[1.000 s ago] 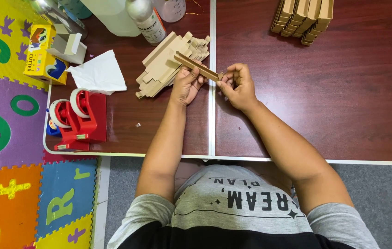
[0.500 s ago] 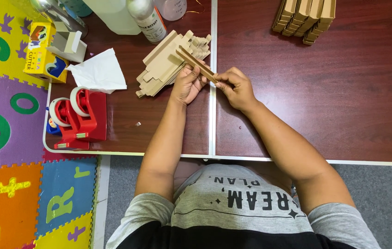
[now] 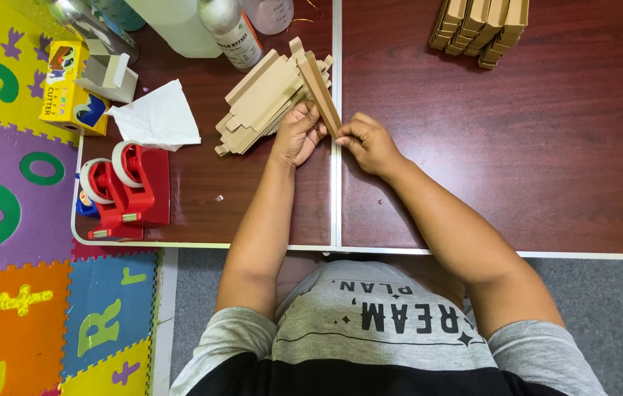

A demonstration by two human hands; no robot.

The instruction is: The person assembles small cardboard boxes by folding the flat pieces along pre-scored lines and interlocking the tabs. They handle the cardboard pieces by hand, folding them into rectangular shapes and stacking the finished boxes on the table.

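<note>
— Dark red bench (image 3: 517,147), foam letter mats on the floor to the side. What's in the grip?

— Both hands on one long cardboard strip (image 3: 319,88). Right hand (image 3: 366,143) pinches its near end, fingers closed on it. Left hand (image 3: 297,136) closed round the strip's side, just beside the flat cardboard pile (image 3: 264,99).

— Changed?

— Strip has swung. A second ago it lay nearly crosswise between the hands; now it points away from the person, far end over the pile. Hands moved closer together. Looks like lining it up with the pile, my guess.

— Around it?

— Red tape dispenser (image 3: 132,191), white tissue (image 3: 157,117), folded cardboard stack (image 3: 480,29) far right. Unmoved.
</note>
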